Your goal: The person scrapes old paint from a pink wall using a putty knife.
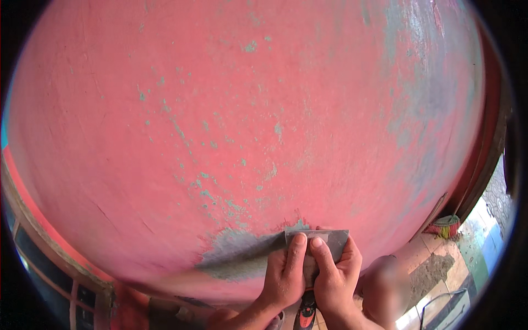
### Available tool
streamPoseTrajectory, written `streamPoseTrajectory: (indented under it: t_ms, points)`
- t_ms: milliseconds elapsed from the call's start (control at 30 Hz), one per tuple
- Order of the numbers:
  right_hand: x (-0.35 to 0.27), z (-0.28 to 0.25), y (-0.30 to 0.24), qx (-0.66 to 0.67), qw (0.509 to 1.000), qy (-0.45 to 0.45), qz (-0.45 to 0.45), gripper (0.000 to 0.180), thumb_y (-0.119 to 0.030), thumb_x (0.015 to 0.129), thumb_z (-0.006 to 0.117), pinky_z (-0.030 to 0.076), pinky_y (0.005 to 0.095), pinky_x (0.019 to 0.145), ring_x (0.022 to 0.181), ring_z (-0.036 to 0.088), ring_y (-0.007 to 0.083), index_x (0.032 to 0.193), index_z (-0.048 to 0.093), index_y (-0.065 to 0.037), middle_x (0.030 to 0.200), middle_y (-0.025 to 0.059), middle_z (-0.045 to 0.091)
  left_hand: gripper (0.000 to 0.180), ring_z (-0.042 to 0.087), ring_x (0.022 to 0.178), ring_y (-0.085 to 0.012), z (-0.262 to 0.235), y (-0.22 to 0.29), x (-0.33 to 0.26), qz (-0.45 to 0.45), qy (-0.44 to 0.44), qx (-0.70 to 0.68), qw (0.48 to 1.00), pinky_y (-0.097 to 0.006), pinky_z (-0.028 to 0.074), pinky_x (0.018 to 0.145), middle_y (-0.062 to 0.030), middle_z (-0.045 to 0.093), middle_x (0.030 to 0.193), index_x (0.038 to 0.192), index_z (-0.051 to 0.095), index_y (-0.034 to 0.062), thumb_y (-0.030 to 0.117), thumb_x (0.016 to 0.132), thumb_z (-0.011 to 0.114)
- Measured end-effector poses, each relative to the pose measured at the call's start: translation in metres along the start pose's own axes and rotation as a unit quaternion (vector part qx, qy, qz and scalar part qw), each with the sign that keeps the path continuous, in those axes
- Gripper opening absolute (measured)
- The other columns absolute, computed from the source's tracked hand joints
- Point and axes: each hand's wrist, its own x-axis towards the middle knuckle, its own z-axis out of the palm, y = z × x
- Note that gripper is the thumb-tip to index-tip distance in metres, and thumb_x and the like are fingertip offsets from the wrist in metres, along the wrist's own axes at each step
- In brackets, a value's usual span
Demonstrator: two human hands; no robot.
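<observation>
A paint scraper with a wide grey metal blade (333,238) is held up against a pink painted wall (231,99). Its black and orange handle (306,314) points down between my wrists. My left hand (285,275) grips the blade's left side, with the thumb pressed flat on its face. On the other side my right hand (336,281) does the same, its fingers curled behind the blade. Left of the blade lies a grey patch (236,256) stripped of pink, with ragged edges. The blade's shadow falls across that patch.
Small greenish chips (206,192) dot the wall, and its right side is streaked grey-blue. A broom head with coloured bristles (444,226) rests at lower right by the tiled floor, near grey-brown debris (432,275). Dark window panes (44,258) line the lower left. A blurred shape (385,291) is beside my right wrist.
</observation>
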Motion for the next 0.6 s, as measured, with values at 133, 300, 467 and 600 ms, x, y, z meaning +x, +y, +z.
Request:
streamPoseTrajectory:
  t_ms: [133,300,467,600]
  points:
    - [0.008,0.002,-0.009,0.022,0.999,-0.033,0.034,0.017,-0.01,0.091,0.066,0.048,0.024,0.073,0.08,0.059,0.0091,0.099,0.06,0.004,0.089,0.0059,0.067,0.044,0.051,0.067,-0.0034,-0.004,0.001,0.011,0.017,-0.006,-0.011,1.0,-0.023,0.042,0.056,0.0035,0.06,0.071,0.086,0.064,-0.0006,0.032,0.106,0.041]
    - [-0.005,0.002,0.003,0.045,0.998,0.007,0.039,0.018,-0.009,0.091,0.065,0.048,0.0243,0.075,0.082,0.059,0.0092,0.103,0.058,0.004,0.091,0.0059,0.067,0.046,0.051,0.065,-0.0026,-0.001,0.0,0.001,-0.009,0.011,-0.005,1.0,-0.023,0.042,0.054,0.0037,0.059,0.069,0.083,0.064,-0.0013,0.032,0.105,0.042]
    - [0.005,0.004,-0.002,0.037,0.999,-0.026,0.013,0.017,-0.008,0.091,0.065,0.048,0.0243,0.074,0.081,0.059,0.0093,0.102,0.058,0.003,0.091,0.0059,0.066,0.047,0.053,0.068,-0.0027,0.0,0.004,0.006,-0.002,0.019,-0.01,1.0,-0.023,0.042,0.055,0.003,0.06,0.071,0.084,0.065,-0.0014,0.034,0.105,0.042]
    - [-0.003,0.001,0.006,0.016,1.0,-0.014,0.015,0.016,-0.007,0.091,0.064,0.049,0.0238,0.074,0.081,0.06,0.0094,0.103,0.057,0.002,0.091,0.0059,0.066,0.046,0.051,0.072,-0.0025,-0.007,-0.009,-0.001,0.005,0.012,0.001,1.0,-0.023,0.042,0.057,0.0033,0.06,0.075,0.085,0.065,-0.0009,0.034,0.105,0.042]
